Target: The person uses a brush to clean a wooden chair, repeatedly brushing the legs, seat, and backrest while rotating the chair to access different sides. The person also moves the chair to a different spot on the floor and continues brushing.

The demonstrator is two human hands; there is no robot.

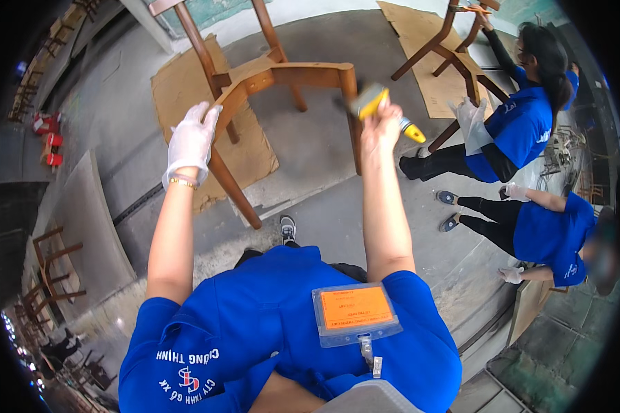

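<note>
A brown wooden chair frame (303,73) without a seat panel stands in front of me. My left hand (191,141), in a thin whitish glove, holds the frame's near left corner above the leg, its fingers slightly bent. Bare and closed, my right hand (381,131) grips a yellow paintbrush (413,131). The brush's wide head points up and left, close beside the frame's right front leg (351,110); whether it touches the wood I cannot tell. Part of the brush is hidden behind my fingers.
Cardboard (255,148) lies under the chair. At right, a co-worker (523,117) in blue brushes another chair frame (455,51) over a second cardboard sheet (420,69). Another person (554,230) stands nearer on the right. More chair frames (55,268) and a leaning board (93,227) are at left.
</note>
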